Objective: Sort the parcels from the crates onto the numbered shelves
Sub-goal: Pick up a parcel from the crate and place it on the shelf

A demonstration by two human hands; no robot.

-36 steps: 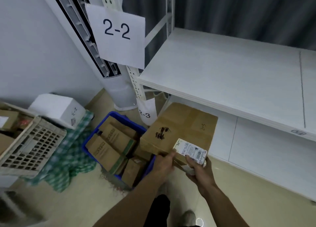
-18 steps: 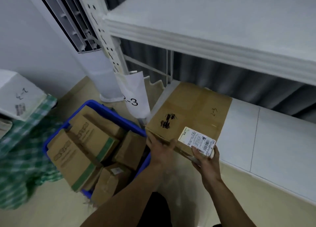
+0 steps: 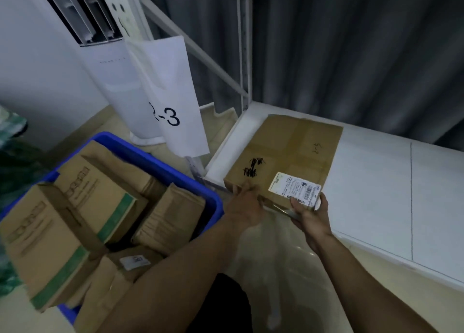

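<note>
The person is holding a flat cardboard parcel (image 3: 288, 154) with both hands. The parcel is lying on the white bottom shelf (image 3: 376, 182), at its left end, and its near edge is sitting at the front edge of the shelf. The left hand (image 3: 244, 204) is gripping the near left corner, with the fingers curled over the top; this hand is a little blurred. The right hand (image 3: 311, 214) is gripping the near right corner, the thumb resting on top just beside a white label (image 3: 295, 189) and the fingers going under the edge. On the top of the parcel a black scribble (image 3: 253, 167) and a small handwritten "2-3" are showing. A paper sign (image 3: 173, 112) marked "2-3" is hanging from the shelf post, to the left of the parcel. Further left, on the floor, a blue crate (image 3: 160, 162) is holding several cardboard boxes (image 3: 100, 182). A grey curtain (image 3: 351, 56) is hanging behind the shelf.
</note>
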